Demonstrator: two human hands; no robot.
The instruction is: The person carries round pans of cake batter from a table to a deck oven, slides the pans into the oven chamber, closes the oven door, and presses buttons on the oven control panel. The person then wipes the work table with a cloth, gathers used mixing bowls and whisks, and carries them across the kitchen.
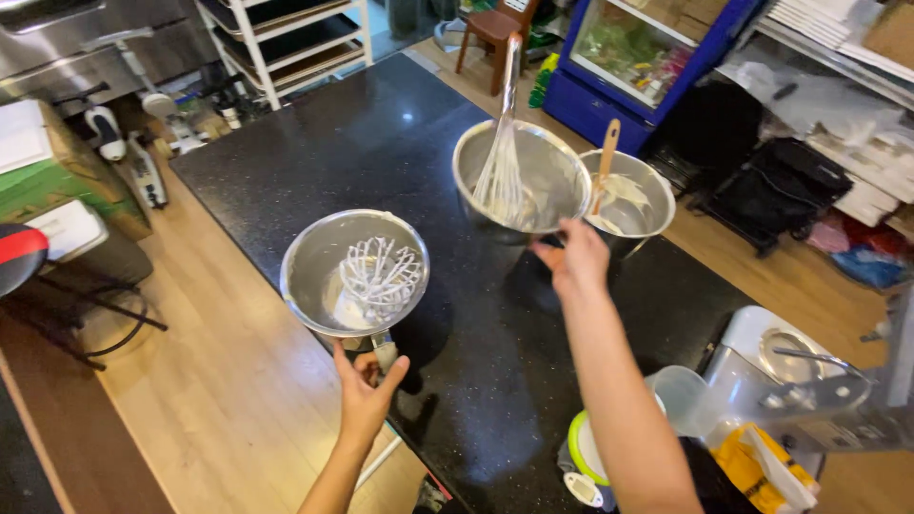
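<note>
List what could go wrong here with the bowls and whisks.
1. The left hand holds the mixer bowl beyond the counter edge, over the floor; it looks liable to tip, and the batter-coated whisk attachment could fall out.
2. The right hand grips the middle bowl by its rim only; the tall whisk leaning inside may swing out.
3. That bowl could knock the bowl with the spatula beside it.
</note>
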